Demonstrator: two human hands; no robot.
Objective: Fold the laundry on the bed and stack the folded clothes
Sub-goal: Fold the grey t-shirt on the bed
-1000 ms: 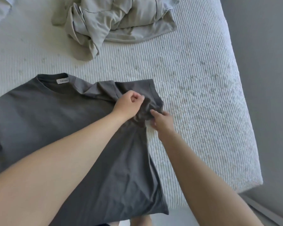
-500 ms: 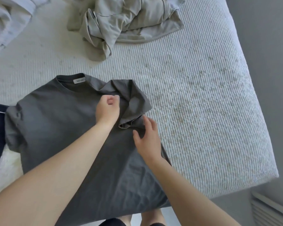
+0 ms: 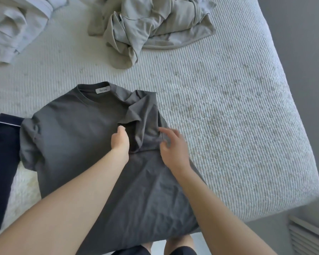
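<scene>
Charcoal T-shirt [image 3: 77, 137] (white label [image 3: 103, 90]), ribbed white mattress [image 3: 219, 111], navy garment [image 3: 0, 162]

The dark grey T-shirt [image 3: 72, 137] is smooth matt cloth; the bed [image 3: 228, 126] cover is ribbed, nubbly white fabric.

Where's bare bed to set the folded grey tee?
Widest bare patch: bed right of the grey tee, below the beige heap. Narrower strip between tee collar and heap. Left is crowded: navy garment against the tee, pale clothes top left.
</scene>
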